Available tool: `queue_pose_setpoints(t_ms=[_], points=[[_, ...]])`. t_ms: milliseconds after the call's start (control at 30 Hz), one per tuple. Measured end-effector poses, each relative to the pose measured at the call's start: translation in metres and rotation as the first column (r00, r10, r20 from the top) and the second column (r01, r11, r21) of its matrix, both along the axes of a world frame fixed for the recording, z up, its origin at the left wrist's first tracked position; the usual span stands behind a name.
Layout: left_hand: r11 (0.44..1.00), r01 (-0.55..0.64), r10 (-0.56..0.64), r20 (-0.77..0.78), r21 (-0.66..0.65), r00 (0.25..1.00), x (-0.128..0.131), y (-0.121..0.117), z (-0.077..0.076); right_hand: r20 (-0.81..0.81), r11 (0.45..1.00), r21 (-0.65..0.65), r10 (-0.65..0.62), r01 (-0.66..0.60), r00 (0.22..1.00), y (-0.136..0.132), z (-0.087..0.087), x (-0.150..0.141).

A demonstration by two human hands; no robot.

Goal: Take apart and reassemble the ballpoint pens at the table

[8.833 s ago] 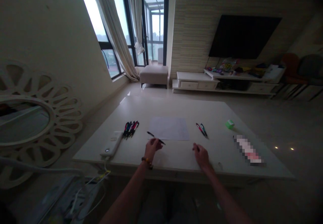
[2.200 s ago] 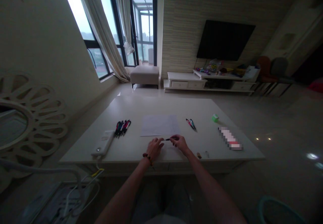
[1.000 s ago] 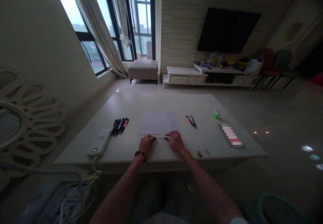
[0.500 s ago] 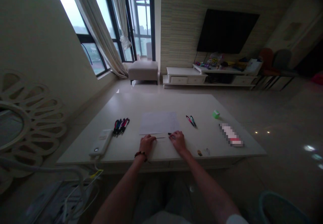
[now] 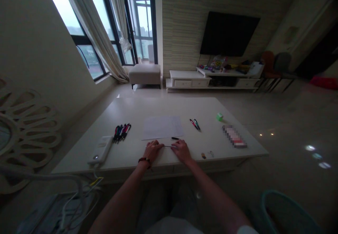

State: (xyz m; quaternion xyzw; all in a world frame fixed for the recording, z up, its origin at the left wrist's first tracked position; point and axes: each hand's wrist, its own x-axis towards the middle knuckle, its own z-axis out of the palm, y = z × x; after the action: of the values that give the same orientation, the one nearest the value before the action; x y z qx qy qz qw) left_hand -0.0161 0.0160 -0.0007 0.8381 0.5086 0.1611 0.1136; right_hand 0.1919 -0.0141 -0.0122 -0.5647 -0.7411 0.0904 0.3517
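Note:
In the head view, my left hand [image 5: 154,150] has its fingers pinched on one end of a thin dark pen refill [image 5: 167,146], held just above the table's near part. From the other side, my right hand [image 5: 181,150] is closed at the refill's right end, where a small pale piece seems to sit between the fingers; its shape is unclear. A short black pen part [image 5: 175,138] lies on the table just beyond my right fingertips. Beyond both hands is a sheet of white paper [image 5: 162,126].
Several pens [image 5: 121,132] lie in a row at left, beside a white power strip [image 5: 101,150]. Two pens [image 5: 195,124] rest right of the paper. Farther right are a green cube-shaped item [image 5: 219,117] and a blurred-out phone-like object [image 5: 234,136]. Small bits [image 5: 203,155] lie near the front edge.
My right hand has let go of the black pen part, which now lies on the table, and has closed in on the refill's right end. The view has shifted slightly.

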Motion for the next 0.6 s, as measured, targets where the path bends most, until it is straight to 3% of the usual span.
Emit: queue_pose_setpoints(t_ms=[133, 300, 600], points=[[1.000, 0.005, -0.004, -0.012, 0.016, 1.000, -0.002, 0.001, -0.002, 0.039, 1.000, -0.029, 0.011, -0.010, 0.999, 0.007, -0.001, -0.007], [0.992, -0.087, 0.088, -0.007, 0.089, 0.996, -0.003, 0.002, -0.006, 0.028, 0.993, -0.030, -0.113, 0.114, 0.993, 0.015, -0.005, 0.003], [0.992, 0.103, -0.107, 0.048, 0.069, 0.993, 0.029, -0.009, -0.012, 0.022, 0.992, -0.025, -0.125, 0.125, 0.992, 0.013, -0.005, 0.009]])
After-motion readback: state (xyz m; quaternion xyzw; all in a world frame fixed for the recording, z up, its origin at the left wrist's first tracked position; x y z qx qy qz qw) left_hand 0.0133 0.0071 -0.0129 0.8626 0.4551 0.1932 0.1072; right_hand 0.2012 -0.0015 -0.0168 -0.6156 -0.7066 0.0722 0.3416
